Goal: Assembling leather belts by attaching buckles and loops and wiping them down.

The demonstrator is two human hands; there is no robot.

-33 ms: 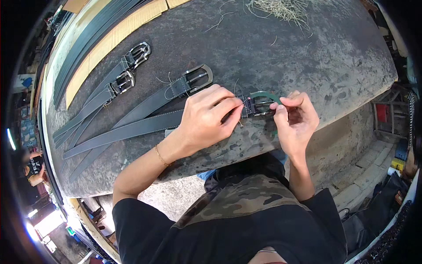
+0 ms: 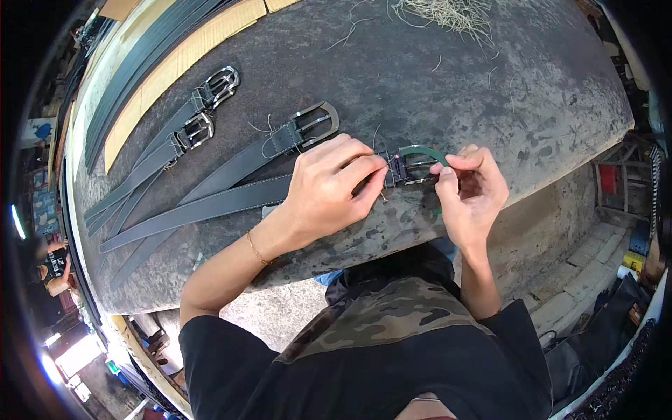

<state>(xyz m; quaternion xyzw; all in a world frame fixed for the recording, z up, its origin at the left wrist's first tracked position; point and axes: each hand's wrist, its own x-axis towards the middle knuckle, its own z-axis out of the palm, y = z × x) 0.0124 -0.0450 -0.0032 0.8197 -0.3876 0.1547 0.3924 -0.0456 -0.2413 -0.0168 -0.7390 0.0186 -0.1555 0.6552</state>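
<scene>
A black belt (image 2: 231,199) with pale edge stitching runs across the worktable and passes under my left hand (image 2: 332,183). That hand is closed, its fingertips pinching the belt's end beside a metal buckle (image 2: 414,180); the exact grip is partly hidden. Loose thread ends stick out by those fingertips. My right hand (image 2: 474,190) pinches a narrow green strip (image 2: 423,150) between thumb and fingers. The strip curves along the far side of the buckle. Just behind my left hand lies a second black belt (image 2: 241,164), its silver buckle (image 2: 318,122) pointing right, with thread ends at its loop.
Two more buckled belts (image 2: 164,150) lie crossed at the left. Dark straps (image 2: 143,77) rest on tan sheets along the table's left edge. A heap of pale thread (image 2: 451,17) sits at the far side. Another person (image 2: 56,269) appears at the far left.
</scene>
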